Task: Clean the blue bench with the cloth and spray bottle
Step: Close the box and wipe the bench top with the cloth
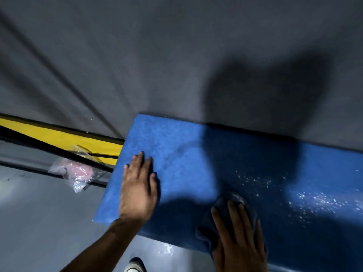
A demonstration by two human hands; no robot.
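I see the dark cloth (pixel 220 228) lying on the blue desk (pixel 186 165), near its front edge, with my right hand (pixel 239 238) pressing it flat, grip wide, fingers straight. My left hand (pixel 138 191) rests open-palmed on the desk's left end. Shadow hides the cloth's folds; wet specks (pixel 306 199) glint rightward. The frame cuts off a shoe (pixel 135 266) below.

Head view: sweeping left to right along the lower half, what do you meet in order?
Clear plastic bag with pink contents on the floor → left hand flat on the blue bench → right hand pressing the dark cloth → white droplets on the bench.
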